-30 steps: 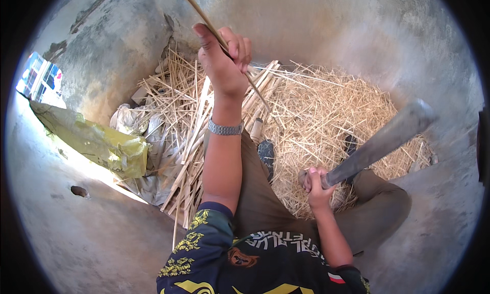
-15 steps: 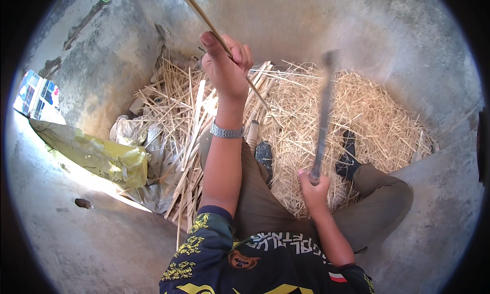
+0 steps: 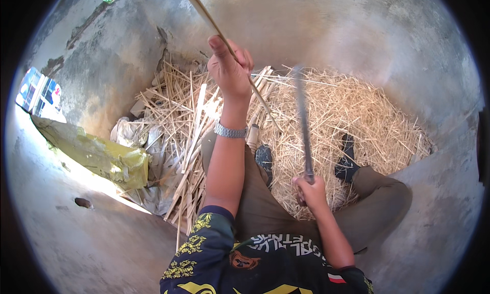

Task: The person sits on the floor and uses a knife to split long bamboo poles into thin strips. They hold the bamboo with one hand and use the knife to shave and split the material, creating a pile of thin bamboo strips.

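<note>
My left hand (image 3: 230,72) is closed around a long thin bamboo strip (image 3: 263,102), thumb laid along it. The strip slants from the top edge of the view down to the shavings. In my right hand (image 3: 312,194) is the handle of a machete (image 3: 303,120), its long dark blade smeared by motion and pointing away from me. The blade stands to the right of the strip's lower end, apart from it. Beneath both hands lies a heap of pale bamboo shavings (image 3: 367,105).
Split bamboo strips (image 3: 196,141) lie piled at the left. A pale cylindrical piece (image 3: 252,137) rests beside my left leg. At the left edge hangs a yellow plastic sheet (image 3: 115,161). A grey concrete wall (image 3: 326,28) curves behind the heap. My dark shoes (image 3: 264,158) rest among the shavings.
The machete has swung left, nearer the strip, and its tip is lower in the view. My right hand has shifted slightly down. My left hand has moved slightly right, still holding the strip.
</note>
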`<state>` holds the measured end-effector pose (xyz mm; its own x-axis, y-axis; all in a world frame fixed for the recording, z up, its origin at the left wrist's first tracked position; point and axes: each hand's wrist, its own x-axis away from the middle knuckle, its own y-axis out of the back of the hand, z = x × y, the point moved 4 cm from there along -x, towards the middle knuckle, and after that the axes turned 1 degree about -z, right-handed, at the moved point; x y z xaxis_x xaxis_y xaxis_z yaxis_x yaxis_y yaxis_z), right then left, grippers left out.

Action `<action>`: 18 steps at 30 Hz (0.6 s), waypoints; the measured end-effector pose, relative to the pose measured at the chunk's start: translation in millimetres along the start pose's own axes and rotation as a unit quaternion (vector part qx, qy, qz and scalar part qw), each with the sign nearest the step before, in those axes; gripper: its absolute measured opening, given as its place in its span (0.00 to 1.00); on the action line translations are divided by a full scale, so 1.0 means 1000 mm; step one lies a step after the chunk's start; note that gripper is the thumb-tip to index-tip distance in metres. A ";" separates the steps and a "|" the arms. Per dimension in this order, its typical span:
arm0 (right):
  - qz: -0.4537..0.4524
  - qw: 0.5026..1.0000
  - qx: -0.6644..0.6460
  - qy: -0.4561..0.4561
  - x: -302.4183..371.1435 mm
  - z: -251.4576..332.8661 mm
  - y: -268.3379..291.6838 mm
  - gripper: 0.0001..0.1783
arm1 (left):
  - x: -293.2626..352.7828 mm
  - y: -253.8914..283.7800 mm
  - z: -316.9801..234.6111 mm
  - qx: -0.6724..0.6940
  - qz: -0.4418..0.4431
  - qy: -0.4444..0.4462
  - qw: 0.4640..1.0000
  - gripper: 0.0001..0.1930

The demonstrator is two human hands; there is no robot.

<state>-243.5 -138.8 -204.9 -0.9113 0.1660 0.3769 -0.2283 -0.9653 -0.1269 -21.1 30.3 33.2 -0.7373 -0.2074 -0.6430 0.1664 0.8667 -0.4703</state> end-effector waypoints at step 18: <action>-0.127 0.973 0.079 0.174 -0.014 -0.015 0.017 0.17 | 0.014 -0.020 0.006 0.032 0.093 0.027 0.995 0.33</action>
<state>-239.5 -154.7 -226.0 -0.8992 0.4357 0.0405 -0.4315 -0.8983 0.0826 -30.8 7.1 30.4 -0.7236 -0.0203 -0.6899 0.3434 0.8565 -0.3854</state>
